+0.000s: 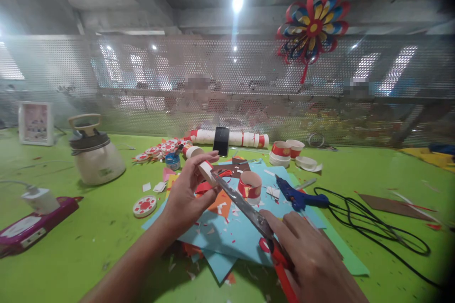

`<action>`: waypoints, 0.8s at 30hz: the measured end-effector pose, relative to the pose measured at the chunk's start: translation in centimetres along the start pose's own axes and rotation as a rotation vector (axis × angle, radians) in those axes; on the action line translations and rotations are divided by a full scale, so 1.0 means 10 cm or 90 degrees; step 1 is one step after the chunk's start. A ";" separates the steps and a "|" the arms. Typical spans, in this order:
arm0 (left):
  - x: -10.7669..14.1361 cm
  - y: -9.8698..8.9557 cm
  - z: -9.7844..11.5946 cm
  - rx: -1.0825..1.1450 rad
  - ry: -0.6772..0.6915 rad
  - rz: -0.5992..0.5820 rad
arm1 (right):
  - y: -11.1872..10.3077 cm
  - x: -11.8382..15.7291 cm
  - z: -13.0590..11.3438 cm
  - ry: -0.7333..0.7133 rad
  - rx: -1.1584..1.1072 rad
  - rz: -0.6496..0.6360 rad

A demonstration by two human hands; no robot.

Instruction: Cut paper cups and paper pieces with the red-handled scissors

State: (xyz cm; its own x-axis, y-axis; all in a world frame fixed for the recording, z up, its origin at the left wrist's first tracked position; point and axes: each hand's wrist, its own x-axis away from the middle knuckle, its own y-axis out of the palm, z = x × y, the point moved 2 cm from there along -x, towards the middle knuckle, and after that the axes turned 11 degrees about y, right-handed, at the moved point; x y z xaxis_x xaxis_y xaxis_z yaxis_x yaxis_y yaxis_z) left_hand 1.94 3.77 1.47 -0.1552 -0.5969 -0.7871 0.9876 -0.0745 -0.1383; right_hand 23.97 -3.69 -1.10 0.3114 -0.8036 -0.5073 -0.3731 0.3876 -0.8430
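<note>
The left hand (188,194) pinched a white-and-red paper piece (206,169) at the frame's centre, while the right hand (307,246), lower right, gripped red-handled scissors (245,205), their tip at the piece's edge (how far the blades parted, I couldn't tell). Blue paper (238,246) strewn with scraps lay below; right of centre stood a red-and-white paper ring (250,189).

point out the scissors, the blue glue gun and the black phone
scissors (253,216): head view, on the metal blades
blue glue gun (297,197): head view, on its body
black phone (221,142): head view, on its flat face
</note>
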 end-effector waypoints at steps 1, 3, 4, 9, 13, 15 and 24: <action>0.00 0.00 0.00 -0.008 0.002 -0.006 | 0.00 0.00 0.00 0.005 0.002 -0.003; 0.00 0.00 0.01 -0.026 0.011 -0.021 | -0.01 -0.01 0.01 0.008 -0.001 -0.011; 0.00 0.00 0.02 -0.032 0.014 -0.028 | -0.01 -0.01 0.01 0.007 -0.004 -0.016; 0.00 -0.02 0.01 -0.064 0.006 -0.050 | -0.02 0.00 0.05 0.011 0.009 -0.026; 0.00 -0.03 0.01 -0.081 0.003 -0.052 | -0.02 0.01 0.07 0.022 0.026 -0.026; 0.00 -0.03 0.01 -0.074 0.006 -0.049 | -0.02 0.01 0.06 0.016 0.023 -0.035; 0.00 0.00 0.04 -0.095 0.006 -0.039 | -0.03 0.01 0.04 0.025 0.011 -0.049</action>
State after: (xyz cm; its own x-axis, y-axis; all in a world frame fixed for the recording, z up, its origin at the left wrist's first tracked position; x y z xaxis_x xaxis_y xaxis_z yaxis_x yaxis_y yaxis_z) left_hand 1.96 3.49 1.72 -0.2154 -0.5880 -0.7797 0.9619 0.0099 -0.2732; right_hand 24.47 -3.71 -0.93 0.3044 -0.8478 -0.4343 -0.3339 0.3321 -0.8822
